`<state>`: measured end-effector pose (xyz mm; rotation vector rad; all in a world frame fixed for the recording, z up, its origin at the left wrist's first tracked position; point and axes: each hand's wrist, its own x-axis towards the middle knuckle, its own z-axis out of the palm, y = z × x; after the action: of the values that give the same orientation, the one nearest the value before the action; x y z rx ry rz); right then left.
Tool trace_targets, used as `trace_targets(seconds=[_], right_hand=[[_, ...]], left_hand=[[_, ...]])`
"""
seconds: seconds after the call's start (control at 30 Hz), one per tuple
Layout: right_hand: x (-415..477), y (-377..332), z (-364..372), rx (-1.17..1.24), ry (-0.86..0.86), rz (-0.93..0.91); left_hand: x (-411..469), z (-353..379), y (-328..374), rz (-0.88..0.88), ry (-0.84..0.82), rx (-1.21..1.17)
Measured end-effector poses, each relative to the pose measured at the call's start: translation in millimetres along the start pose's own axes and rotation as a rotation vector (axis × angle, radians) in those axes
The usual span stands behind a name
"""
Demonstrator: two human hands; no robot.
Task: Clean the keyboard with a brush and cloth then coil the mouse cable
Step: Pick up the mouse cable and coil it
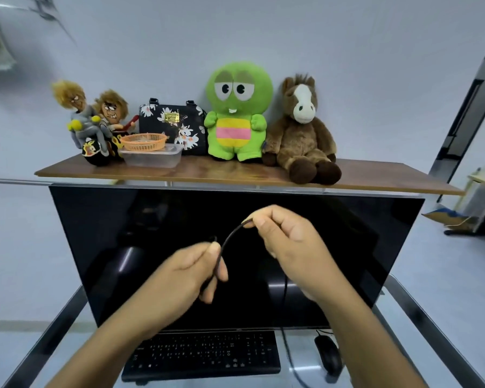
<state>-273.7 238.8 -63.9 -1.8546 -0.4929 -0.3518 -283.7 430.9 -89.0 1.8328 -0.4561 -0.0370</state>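
Note:
Both hands are raised in front of the dark monitor and grip the black mouse cable. My left hand pinches a bunched part of it. My right hand holds it between thumb and fingertips, and the cable arches between the two hands. A further stretch of the cable hangs down from the right hand toward the desk. The black mouse lies at the lower right. The black keyboard sits below the monitor, partly hidden by my left forearm. No brush or cloth is in view.
A large black monitor stands behind my hands. Above it a wooden shelf carries plush toys, a floral bag, an orange basket and a clear plastic box. The glass desk has metal rails on both sides.

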Motion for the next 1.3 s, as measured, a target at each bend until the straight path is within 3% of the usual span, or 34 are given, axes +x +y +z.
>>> trace_targets(seconds=[0.13, 0.2, 0.27, 0.33, 0.4, 0.47, 0.53, 0.6, 0.67, 0.83, 0.93, 1.0, 1.1, 1.2, 1.3], right_hand=[[4.9, 11.8, -0.4, -0.028, -0.013, 0.024], [-0.7, 29.8, 5.7, -0.032, -0.082, 0.056], [-8.7, 48.1, 14.9, -0.052, -0.18, 0.122], [-19.0, 59.6, 23.7, -0.118, -0.281, 0.199], [-29.9, 61.6, 29.7, -0.18, -0.404, 0.231], [-35.8, 54.7, 28.6, -0.252, -0.506, 0.197], [-30.9, 44.2, 19.2, -0.357, -0.486, 0.082], [-22.1, 32.4, 5.2, -0.403, -0.387, -0.04], [-11.9, 22.1, -11.8, -0.359, -0.305, -0.081], [5.9, 5.7, -37.1, -0.196, -0.309, -0.089], [4.5, 19.9, -13.8, 0.015, -0.227, -0.015], [-4.1, 35.7, 9.8, 0.062, -0.183, 0.068], [-23.2, 45.3, 32.6, -0.183, -0.293, 0.156], [-37.0, 41.9, 38.1, -0.496, -0.419, 0.082], [-36.3, 27.6, 28.8, -0.612, -0.303, -0.101]], left_hand=[[-10.4, 3.7, 2.9, -0.142, -0.388, -0.869], [-2.8, 5.5, 8.5, -0.084, -0.37, -1.211], [11.0, 7.7, 16.6, 0.009, -0.174, -1.36], [26.1, 7.3, 26.8, 0.128, 0.073, -1.309], [38.7, 2.1, 30.3, 0.249, 0.207, -1.093], [46.0, -6.5, 22.3, 0.289, 0.267, -0.554], [48.0, -9.8, 10.0, 0.219, 0.13, 0.058], [42.6, -8.7, -4.9, 0.089, -0.052, 0.315], [29.6, -2.2, -13.7, 0.021, -0.185, 0.219], [1.5, 21.4, -6.7, -0.008, -0.481, -0.512], [2.9, 28.3, 2.9, -0.015, -0.532, -0.891], [10.6, 27.5, 5.4, -0.015, -0.492, -1.107], [22.8, 24.2, 1.9, -0.017, -0.231, -1.203], [32.3, 21.8, -9.1, -0.045, 0.074, -1.015], [35.7, 24.2, -18.2, -0.124, 0.143, -0.776]])
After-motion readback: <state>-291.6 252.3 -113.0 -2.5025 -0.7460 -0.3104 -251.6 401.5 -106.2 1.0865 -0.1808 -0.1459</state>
